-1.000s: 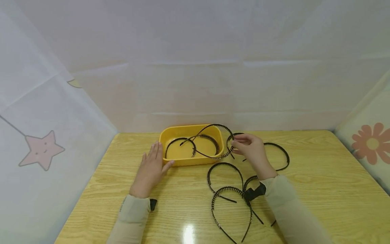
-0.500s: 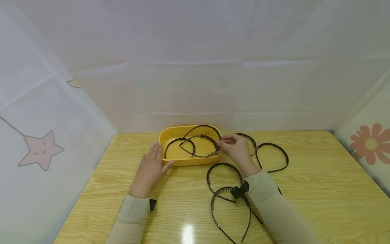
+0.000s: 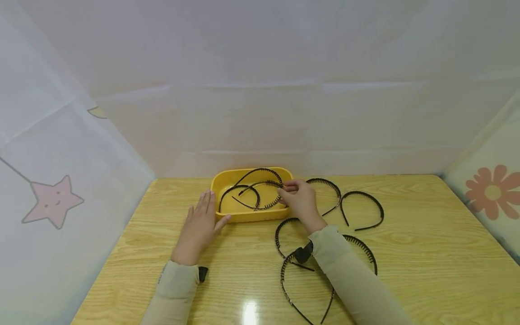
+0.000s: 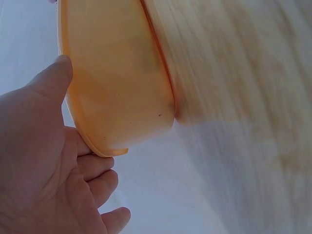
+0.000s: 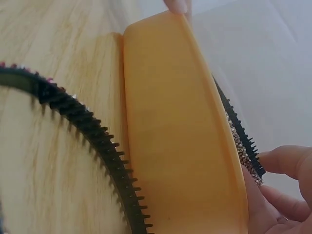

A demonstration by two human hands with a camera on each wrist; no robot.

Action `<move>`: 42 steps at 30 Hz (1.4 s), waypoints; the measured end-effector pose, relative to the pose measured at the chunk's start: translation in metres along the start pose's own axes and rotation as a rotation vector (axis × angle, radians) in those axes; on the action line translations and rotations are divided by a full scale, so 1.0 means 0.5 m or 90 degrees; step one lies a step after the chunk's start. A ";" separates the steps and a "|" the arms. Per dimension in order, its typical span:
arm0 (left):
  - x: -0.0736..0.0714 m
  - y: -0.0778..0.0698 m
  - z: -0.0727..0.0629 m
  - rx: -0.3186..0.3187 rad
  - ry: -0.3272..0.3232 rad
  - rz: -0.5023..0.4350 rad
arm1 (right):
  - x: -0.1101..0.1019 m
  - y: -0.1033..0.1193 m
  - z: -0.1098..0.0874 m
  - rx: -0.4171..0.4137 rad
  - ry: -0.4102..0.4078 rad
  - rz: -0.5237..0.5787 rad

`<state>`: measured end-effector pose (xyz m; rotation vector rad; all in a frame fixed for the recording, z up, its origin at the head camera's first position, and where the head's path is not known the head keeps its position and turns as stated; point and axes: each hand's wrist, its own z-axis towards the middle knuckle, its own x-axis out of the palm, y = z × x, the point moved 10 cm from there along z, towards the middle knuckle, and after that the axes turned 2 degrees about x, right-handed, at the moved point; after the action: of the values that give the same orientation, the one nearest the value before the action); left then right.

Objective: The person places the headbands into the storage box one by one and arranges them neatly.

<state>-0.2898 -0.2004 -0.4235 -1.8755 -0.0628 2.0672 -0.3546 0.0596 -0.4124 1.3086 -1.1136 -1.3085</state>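
Note:
My left hand (image 3: 198, 228) rests at the left end of a yellow plastic box (image 3: 252, 217). Its fingers lie along the rim, the thumb against the front wall. Over the box's right end, my right hand (image 3: 301, 201) pinches a thin black toothed headband (image 3: 262, 169) between thumb and fingers. Glittery trim shows on this headband (image 5: 239, 141) in the right wrist view, just beyond the box rim. Beneath it other black headbands (image 3: 223, 196) lie inside the box, partly overlapping. In the left wrist view, thumb and fingers (image 4: 100, 187) touch the box rim.
Several black headbands lie on the wooden table (image 3: 426, 253) to the right: one (image 3: 339, 192) beside the box, another (image 3: 383, 210) farther right, others (image 3: 282, 280) nearer the front, partly covered by the right forearm. A white cloth wall (image 3: 260, 113) stands behind.
My right hand has moved left and slightly down, carrying the headband from the box's right edge to inside the rim. The left hand has stayed in place on the box.

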 end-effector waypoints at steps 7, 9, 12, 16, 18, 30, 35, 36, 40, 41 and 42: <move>0.002 0.003 -0.003 0.000 -0.003 0.003 | 0.017 0.010 0.006 -0.030 -0.015 -0.107; 0.003 0.004 -0.003 0.000 -0.002 0.004 | 0.021 0.013 0.006 -0.040 -0.015 -0.135; 0.005 0.005 -0.003 0.001 -0.001 0.008 | 0.023 0.017 0.005 -0.056 -0.019 -0.180; 0.004 0.003 -0.002 0.005 -0.004 0.012 | 0.025 0.025 0.001 -0.076 -0.027 -0.224; 0.003 0.002 -0.002 0.007 -0.007 0.012 | 0.026 0.028 -0.001 -0.085 -0.030 -0.245; -0.002 -0.001 -0.002 0.008 -0.008 0.015 | 0.028 0.027 -0.001 -0.108 -0.043 -0.302; -0.007 -0.006 -0.004 0.009 -0.015 0.012 | 0.027 0.028 -0.002 -0.111 -0.044 -0.309; -0.008 -0.006 -0.004 0.009 -0.017 0.012 | 0.027 0.028 -0.002 -0.112 -0.044 -0.309; -0.009 -0.008 -0.006 0.007 -0.016 0.013 | 0.026 0.030 -0.004 -0.120 -0.043 -0.301; -0.009 -0.008 -0.006 0.008 -0.017 0.013 | 0.025 0.031 -0.004 -0.123 -0.044 -0.293; -0.010 -0.008 -0.006 0.007 -0.018 0.013 | 0.024 0.033 -0.005 -0.125 -0.043 -0.284</move>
<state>-0.2855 -0.1987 -0.4181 -1.8478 -0.0385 2.1031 -0.3518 0.0456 -0.3981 1.4203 -0.7346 -1.7515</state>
